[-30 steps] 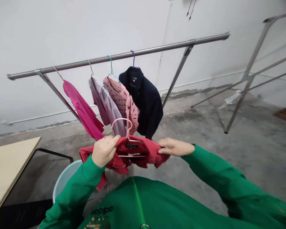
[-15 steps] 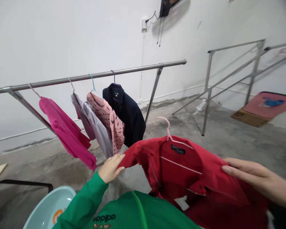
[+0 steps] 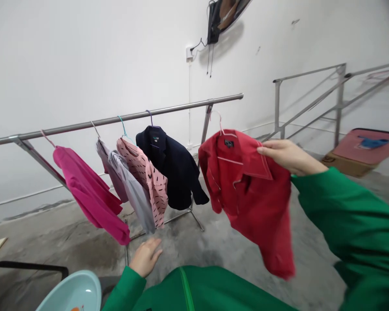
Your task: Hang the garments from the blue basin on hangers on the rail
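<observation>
A red jacket [image 3: 246,190] on a pink hanger [image 3: 221,125] is held up in front of me. My right hand [image 3: 287,154] pinches it at the shoulder, beside the collar, with thumb and fingers closed on the cloth. The hanger's hook stands near the right end of the metal clothes rail [image 3: 184,106], and I cannot tell whether it touches. Low in front of my body, my left hand [image 3: 145,257] has its fingers stretched out and holds nothing. It is below the hanging grey garment [image 3: 134,196] and the pink patterned top [image 3: 149,172].
A navy jacket [image 3: 170,168] and a magenta garment [image 3: 87,190] also hang on the rail. At the lower left is a light-blue basin [image 3: 73,291]. Another metal rack [image 3: 278,108] stands at right, near a pink board [image 3: 369,144] on a cardboard box.
The red jacket has been lifted up and forward toward the rail by my right hand. My left hand has let go of its sleeve and dropped lower.
</observation>
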`<state>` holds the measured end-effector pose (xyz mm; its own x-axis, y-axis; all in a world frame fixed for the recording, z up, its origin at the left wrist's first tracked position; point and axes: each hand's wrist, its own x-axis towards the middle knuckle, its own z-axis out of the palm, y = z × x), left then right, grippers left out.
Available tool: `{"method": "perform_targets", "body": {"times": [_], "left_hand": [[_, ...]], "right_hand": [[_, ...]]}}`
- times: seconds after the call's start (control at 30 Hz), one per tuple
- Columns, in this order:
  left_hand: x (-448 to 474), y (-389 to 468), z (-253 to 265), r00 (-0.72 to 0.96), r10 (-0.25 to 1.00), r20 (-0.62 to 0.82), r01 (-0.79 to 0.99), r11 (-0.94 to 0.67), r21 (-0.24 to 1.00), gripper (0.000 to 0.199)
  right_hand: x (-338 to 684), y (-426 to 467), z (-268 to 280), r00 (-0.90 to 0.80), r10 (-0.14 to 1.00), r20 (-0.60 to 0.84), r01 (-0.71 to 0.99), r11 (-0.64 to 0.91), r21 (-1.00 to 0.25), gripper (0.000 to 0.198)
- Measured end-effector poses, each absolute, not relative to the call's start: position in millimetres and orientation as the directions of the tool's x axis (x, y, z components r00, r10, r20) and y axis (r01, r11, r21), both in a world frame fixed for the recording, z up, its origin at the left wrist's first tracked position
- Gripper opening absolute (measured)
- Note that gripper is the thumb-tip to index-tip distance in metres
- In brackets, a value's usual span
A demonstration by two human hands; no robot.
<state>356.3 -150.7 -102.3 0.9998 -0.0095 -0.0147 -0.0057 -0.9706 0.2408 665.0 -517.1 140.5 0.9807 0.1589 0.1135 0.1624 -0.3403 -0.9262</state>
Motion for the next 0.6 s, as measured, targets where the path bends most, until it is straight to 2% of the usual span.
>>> {"method": "perform_targets", "body": {"times": [0.17,0.37,0.5,0.6], "left_hand": [[325,-145,-123,0.991,0.121,0.053,0.101,-0.953,0.287,0.039],[301,-145,-141,0.966,0.224,0.126,0.174,-0.932,0.318,0.043],[300,-150,-134,0.959,0.273,0.075,0.234,-0.914,0.331,0.04],[303,-154,-127,0.958,0.285,0.028,0.26,-0.907,0.33,0.04]], "right_hand": [[728,-457,156,0.95,0.14,0.28,0.309,-0.263,-0.914,0.012],[760,-407,154,0.899,0.182,0.398,0.438,-0.375,-0.817,0.017],[780,-399,159,0.86,0.213,0.464,0.508,-0.441,-0.74,0.018],[793,-394,158,0.848,0.255,0.464,0.522,-0.552,-0.65,0.021]]}}
